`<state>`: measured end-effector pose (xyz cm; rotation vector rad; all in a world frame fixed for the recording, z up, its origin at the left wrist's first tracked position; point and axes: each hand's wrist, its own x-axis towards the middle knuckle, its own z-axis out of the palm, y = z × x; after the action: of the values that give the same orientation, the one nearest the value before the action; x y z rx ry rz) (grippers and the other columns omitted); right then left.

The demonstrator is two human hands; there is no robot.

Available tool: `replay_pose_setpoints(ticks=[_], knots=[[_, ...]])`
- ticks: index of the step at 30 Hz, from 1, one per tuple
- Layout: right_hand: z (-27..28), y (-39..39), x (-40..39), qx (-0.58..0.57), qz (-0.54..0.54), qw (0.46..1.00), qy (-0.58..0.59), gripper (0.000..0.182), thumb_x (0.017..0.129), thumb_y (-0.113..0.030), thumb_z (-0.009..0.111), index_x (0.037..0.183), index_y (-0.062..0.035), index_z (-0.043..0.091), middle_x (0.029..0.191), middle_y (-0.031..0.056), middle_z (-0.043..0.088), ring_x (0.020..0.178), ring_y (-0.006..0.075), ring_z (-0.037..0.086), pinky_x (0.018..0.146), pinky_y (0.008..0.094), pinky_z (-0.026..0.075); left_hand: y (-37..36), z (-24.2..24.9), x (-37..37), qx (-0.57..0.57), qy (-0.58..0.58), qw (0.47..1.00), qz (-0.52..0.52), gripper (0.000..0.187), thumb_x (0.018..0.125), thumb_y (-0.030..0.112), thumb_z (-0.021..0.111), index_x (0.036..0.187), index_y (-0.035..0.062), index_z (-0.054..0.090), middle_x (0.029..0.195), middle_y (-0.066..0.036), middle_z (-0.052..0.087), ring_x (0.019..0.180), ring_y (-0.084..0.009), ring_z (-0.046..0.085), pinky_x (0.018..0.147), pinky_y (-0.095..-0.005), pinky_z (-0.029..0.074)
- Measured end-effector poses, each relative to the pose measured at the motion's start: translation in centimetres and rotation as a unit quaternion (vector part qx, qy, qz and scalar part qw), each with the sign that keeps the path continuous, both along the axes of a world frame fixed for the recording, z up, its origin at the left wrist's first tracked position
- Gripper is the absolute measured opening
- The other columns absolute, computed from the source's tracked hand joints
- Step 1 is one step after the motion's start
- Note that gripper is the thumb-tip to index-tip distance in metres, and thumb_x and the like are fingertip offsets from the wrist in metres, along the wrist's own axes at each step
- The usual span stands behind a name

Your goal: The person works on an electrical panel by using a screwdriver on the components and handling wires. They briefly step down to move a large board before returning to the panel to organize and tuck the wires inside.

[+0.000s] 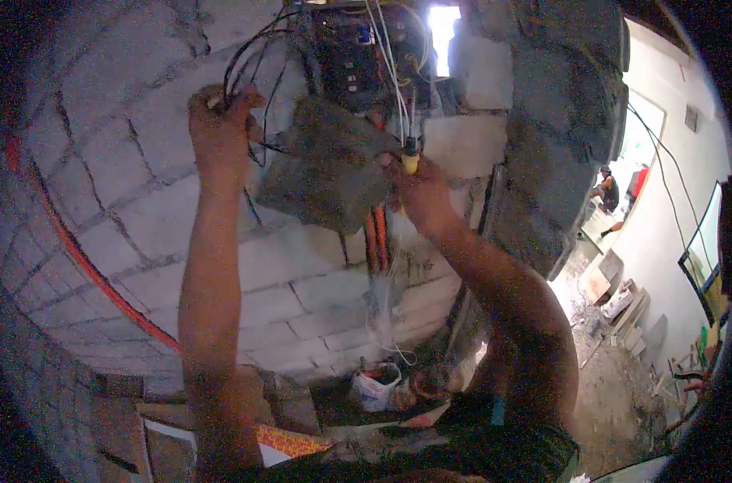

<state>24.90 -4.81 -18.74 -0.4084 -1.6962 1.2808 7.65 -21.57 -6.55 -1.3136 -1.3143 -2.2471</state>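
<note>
left hand (218,129): I see it raised high against the block wall (124,209), fist closed around a bunch of black wires (249,56) that loop up toward the box.
right hand (420,193): fingers wrapped tight on a screwdriver (411,157), yellow handle with a dark collar, tip pointing up toward the white wires (394,72).
electrical box (358,56): recessed in the wall above both hands, dark inside, wiring crowded; I can't read detail, too grainy.
grey panel (325,165): hangs tilted below the box, between my two hands; the right hand touches its right edge.
orange conduits (375,237): run down from behind the panel, close beside each other.
orange hose (100,282): curves across the wall on the left, well apart from the hands.
floor: plastic bag (378,390) at the wall base, rubble further right.
other person (606,191): crouched in the bright room far right, nowhere near the box.
</note>
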Motion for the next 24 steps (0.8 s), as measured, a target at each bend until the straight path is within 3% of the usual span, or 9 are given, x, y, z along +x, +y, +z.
replay_pose_setpoints(ticks=[4,6,7,10,12,19,21,22,24], knots=[[5.2,-2.3,0.7,0.203,-0.092,0.975,0.013,0.028,0.091,-0.03,0.065,0.092,-0.0028,0.059,0.071,0.0023,0.059,0.058,0.0135,0.055,0.053,0.0286,0.046,-1.6,5.5,-2.9,-0.048,0.065,0.994,0.077,0.024,0.086,0.016,0.068,0.095,-0.0006,0.052,0.072,-0.005,0.058,0.05,-0.0136,0.049,0.049,-0.0279,0.044],[6.6,-2.5,0.8,0.203,-0.043,0.977,0.049,0.03,0.09,-0.031,0.066,0.097,-0.0028,0.061,0.076,0.0041,0.063,0.06,0.0134,0.057,0.057,0.029,0.048,-1.9,7.1,-4.3,-0.074,0.33,0.913,0.227,0.021,0.089,0.02,0.065,0.095,0.0017,0.055,0.064,-0.001,0.051,0.048,-0.0115,0.044,0.043,-0.026,0.036],[6.7,-2.7,0.5,0.203,-0.041,0.977,0.047,0.03,0.09,-0.031,0.066,0.097,-0.0028,0.061,0.076,0.0041,0.063,0.06,0.0134,0.057,0.057,0.029,0.048,-1.8,7.5,-4.2,-0.075,0.328,0.914,0.228,0.021,0.089,0.02,0.065,0.095,0.0017,0.055,0.064,-0.001,0.051,0.048,-0.0115,0.044,0.043,-0.026,0.036],[6.4,-3.6,-2.1,0.16,-0.022,0.986,-0.051,0.027,0.09,-0.029,0.065,0.101,-0.0049,0.064,0.083,0.0057,0.066,0.066,0.012,0.059,0.062,0.0287,0.049,-1.3,8.5,-3.9,-0.055,0.03,0.99,-0.125,0.018,0.09,0.021,0.062,0.094,0.0039,0.058,0.06,0.002,0.044,0.047,-0.01,0.038,0.042,-0.0246,0.03],[5.0,-3.6,-5.6,0.361,-0.067,0.93,0.032,0.028,0.088,-0.03,0.067,0.101,-0.0061,0.062,0.087,0.0079,0.066,0.074,0.0144,0.061,0.067,0.0326,0.05,-0.8,8.9,-4.0,-0.052,0.007,0.971,-0.234,0.027,0.095,0.02,0.052,0.113,0.0015,0.06,0.062,0.003,0.041,0.049,-0.0075,0.035,0.044,-0.0253,0.03],[4.2,-8.7,-4.9,0.091,0.13,0.986,0.045,0.036,0.083,-0.028,0.072,0.109,-0.007,0.059,0.091,0.0082,0.064,0.085,0.0213,0.062,0.074,0.038,0.05,-1.8,6.2,0.5,0.007,-0.076,0.959,-0.271,0.016,0.089,0.02,0.063,0.094,0.0055,0.057,0.059,0.002,0.042,0.046,-0.009,0.034,0.042,-0.024,0.028],[2.3,-6.5,-4.8,0.395,-0.054,0.916,-0.038,0.032,0.087,-0.021,0.069,0.113,-0.0063,0.058,0.093,0.0043,0.064,0.085,0.0168,0.059,0.072,0.0343,0.05,-1.2,3.9,0.9,0.067,-0.106,0.944,-0.306,0.015,0.09,0.021,0.061,0.095,0.0072,0.058,0.061,0.002,0.044,0.046,-0.0079,0.036,0.042,-0.023,0.029],[2.1,-6.3,-5.0,0.394,-0.055,0.917,-0.038,0.032,0.087,-0.021,0.069,0.113,-0.0063,0.058,0.093,0.0043,0.064,0.085,0.0168,0.059,0.072,0.0343,0.05,-0.9,2.9,1.5,0.067,-0.107,0.943,-0.307,0.015,0.09,0.021,0.061,0.095,0.0072,0.058,0.061,0.002,0.044,0.046,-0.0079,0.036,0.042,-0.023,0.029],[2.3,-6.2,-5.5,0.088,0.073,0.989,0.093,0.033,0.088,-0.021,0.068,0.115,-0.0052,0.056,0.099,0.0024,0.064,0.088,0.0141,0.059,0.071,0.0329,0.05,-0.5,1.1,2.5,0.022,0.017,0.986,-0.162,0.02,0.093,0.026,0.058,0.098,0.0072,0.058,0.062,-0.001,0.048,0.05,-0.0116,0.044,0.047,-0.0275,0.039]])
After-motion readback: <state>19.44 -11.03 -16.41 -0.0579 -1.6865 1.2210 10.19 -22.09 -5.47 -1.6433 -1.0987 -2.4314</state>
